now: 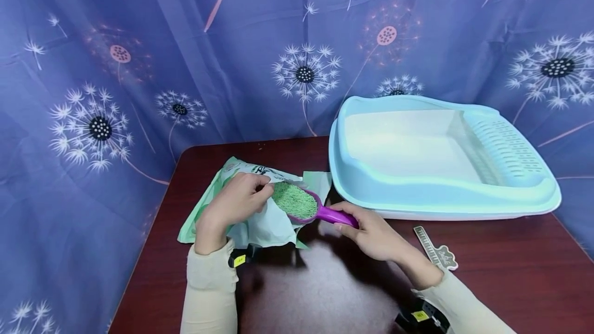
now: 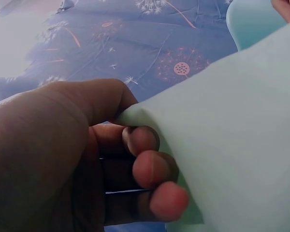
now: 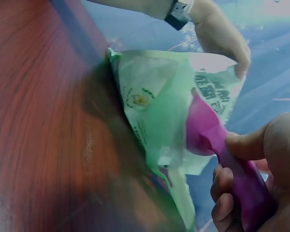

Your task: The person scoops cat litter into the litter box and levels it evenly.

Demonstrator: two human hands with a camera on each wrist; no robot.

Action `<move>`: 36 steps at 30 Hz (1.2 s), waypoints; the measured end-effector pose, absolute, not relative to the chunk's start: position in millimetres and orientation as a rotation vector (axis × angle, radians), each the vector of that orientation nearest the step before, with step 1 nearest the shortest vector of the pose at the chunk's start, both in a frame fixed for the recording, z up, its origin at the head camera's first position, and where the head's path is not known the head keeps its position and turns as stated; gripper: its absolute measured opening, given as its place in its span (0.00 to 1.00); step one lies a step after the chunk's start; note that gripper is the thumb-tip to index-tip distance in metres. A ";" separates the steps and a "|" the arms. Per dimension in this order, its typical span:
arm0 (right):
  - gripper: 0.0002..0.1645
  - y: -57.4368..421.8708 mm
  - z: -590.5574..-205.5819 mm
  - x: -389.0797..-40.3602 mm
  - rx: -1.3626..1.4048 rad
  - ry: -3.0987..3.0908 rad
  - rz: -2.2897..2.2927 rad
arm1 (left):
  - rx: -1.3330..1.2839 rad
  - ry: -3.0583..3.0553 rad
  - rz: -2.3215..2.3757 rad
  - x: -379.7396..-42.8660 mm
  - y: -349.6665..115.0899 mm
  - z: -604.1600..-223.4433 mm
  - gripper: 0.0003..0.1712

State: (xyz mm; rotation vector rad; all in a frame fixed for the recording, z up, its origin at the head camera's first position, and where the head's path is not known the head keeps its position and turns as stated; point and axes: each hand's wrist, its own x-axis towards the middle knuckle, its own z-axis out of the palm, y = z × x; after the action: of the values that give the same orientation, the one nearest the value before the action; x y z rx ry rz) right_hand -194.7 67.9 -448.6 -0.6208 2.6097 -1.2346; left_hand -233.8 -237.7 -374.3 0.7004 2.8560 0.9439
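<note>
A purple scoop [image 1: 337, 216] is gripped by its handle in my right hand [image 1: 371, 231]. Green pellets [image 1: 295, 201] fill its bowl, which sits at the mouth of a green and white bag [image 1: 260, 228] lying on the table. My left hand [image 1: 238, 197] pinches the bag's upper edge between thumb and fingers, as the left wrist view shows. In the right wrist view the scoop [image 3: 205, 125] is partly inside the bag's torn opening, and its front end is hidden there.
A light blue litter tray [image 1: 394, 189] with a white inside stands at the back right. In front of it lies a small ruler-like piece [image 1: 435, 251] with a decorated end. Behind the dark red table [image 1: 311, 282] hangs a blue dandelion-patterned curtain [image 1: 250, 66].
</note>
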 end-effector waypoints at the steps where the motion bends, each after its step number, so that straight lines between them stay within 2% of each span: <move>1: 0.22 70.6 -447.6 -193.7 -0.613 2.610 -1.228 | 0.701 2.856 0.942 -234.1 -237.8 -374.6 0.22; 9: 0.19 91.2 -443.8 -184.1 -0.634 2.670 -1.196 | 0.695 2.860 0.933 -234.9 -237.5 -374.9 0.22; 20: 0.20 108.2 -433.8 -171.2 -0.675 2.744 -1.137 | 0.688 2.875 0.919 -235.6 -237.8 -375.4 0.22; 36: 0.20 133.6 -395.9 -163.6 -0.681 2.822 -1.101 | 0.715 2.899 0.882 -236.1 -237.3 -373.5 0.21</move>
State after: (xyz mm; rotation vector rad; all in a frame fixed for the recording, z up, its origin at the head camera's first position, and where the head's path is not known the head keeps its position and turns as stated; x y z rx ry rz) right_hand -163.6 133.6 -395.9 -0.6809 2.8222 -1.1007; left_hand -236.1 -237.3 -373.5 0.7147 2.8994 0.8818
